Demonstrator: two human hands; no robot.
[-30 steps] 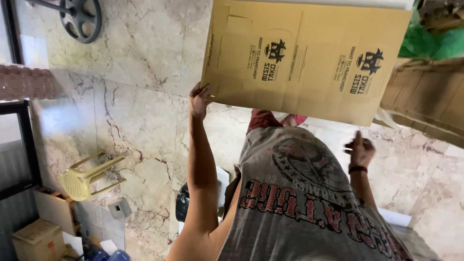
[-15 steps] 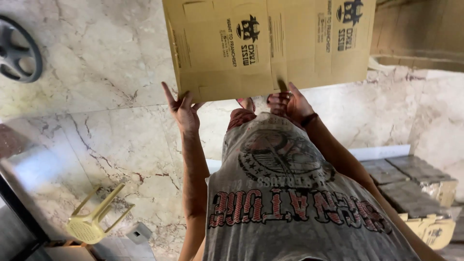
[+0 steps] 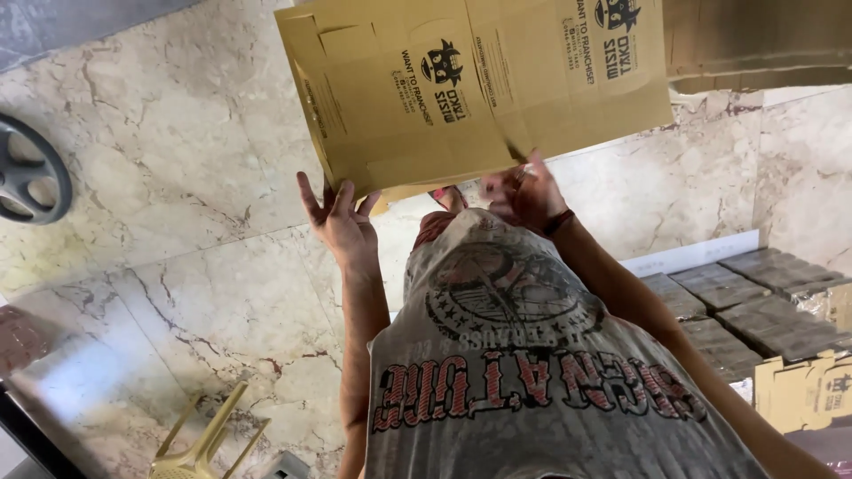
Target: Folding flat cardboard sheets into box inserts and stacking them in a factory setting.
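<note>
Head view: the flat box (image 3: 479, 89) hung above the marble floor (image 3: 177, 248), its long axis running left to right, tilted, left corner lowest. The left hand (image 3: 342, 222) was spread open at its lower edge; the right hand (image 3: 524, 191) pinched that edge (blurred). A yellow stool (image 3: 200, 443) lay lower left, grey stacks (image 3: 745, 293) to the right.

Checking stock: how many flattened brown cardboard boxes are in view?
2, maybe more: one large flattened box at both hands, left hand and right hand; another printed cardboard piece at the right edge, partly cropped.
</note>
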